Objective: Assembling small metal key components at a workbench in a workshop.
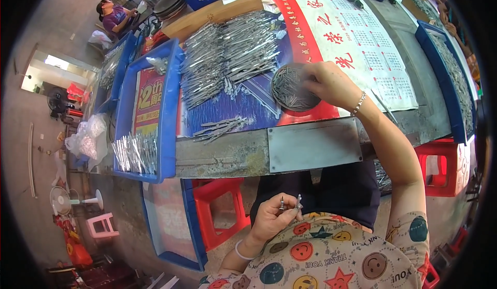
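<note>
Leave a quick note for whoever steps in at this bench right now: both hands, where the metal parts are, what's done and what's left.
Left hand: down at the lap, pinching a small metal part between its fingertips.
Right hand: reaching out over the bench, fingers in the round dish of thin metal pins.
Parts: a big heap of silver metal pieces behind the dish, a small bunch near the front edge, another pile in the blue tray at left.
Done: I cannot tell how many pieces are finished.
Left: the dish holds many pins, and the heap is large.
</note>
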Demonstrator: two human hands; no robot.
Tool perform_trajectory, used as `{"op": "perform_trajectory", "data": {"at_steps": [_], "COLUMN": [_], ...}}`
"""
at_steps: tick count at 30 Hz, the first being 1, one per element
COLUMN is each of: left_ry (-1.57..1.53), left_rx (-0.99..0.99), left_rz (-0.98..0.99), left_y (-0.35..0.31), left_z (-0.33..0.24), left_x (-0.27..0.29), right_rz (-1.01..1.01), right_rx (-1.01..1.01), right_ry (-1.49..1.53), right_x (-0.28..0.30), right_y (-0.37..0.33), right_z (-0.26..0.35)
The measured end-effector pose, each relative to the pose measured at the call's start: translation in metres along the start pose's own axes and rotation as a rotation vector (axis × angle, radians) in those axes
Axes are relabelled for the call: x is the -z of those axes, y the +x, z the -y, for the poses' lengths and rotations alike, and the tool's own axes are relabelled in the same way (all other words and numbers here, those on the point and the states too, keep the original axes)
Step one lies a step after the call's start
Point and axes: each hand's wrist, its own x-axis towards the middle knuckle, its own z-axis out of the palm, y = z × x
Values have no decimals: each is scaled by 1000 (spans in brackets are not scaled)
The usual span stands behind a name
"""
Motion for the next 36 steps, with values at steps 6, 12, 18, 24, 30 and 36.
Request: {"op": "perform_trajectory", "data": {"at_steps": [6, 12, 18, 24, 30, 36], "left_ry": [-14, -4, 21, 77, 54, 40], "left_rx": [-53, -133, -46, 14, 19, 34], "left_rz": [21, 17, -12, 8, 13, 10], "left_y": [-7, -6, -2, -1, -2, -2], "left_z": [-1, -1, -3, 1, 5, 4], "left_x": [-3, -8, -19, -22, -20, -16], "right_rz": [51, 286, 268, 159, 110, 124], "right_rx": [-127, -297, -370, -407, -387, -488], "right_ry": [333, 995, 1311, 1394, 1257, 1511], "right_x": [17, 29, -3, -23, -20, -29], "right_y": [-20, -84, -142, -166, -167, -170], "right_z": [26, 64, 75, 91, 104, 101]}}
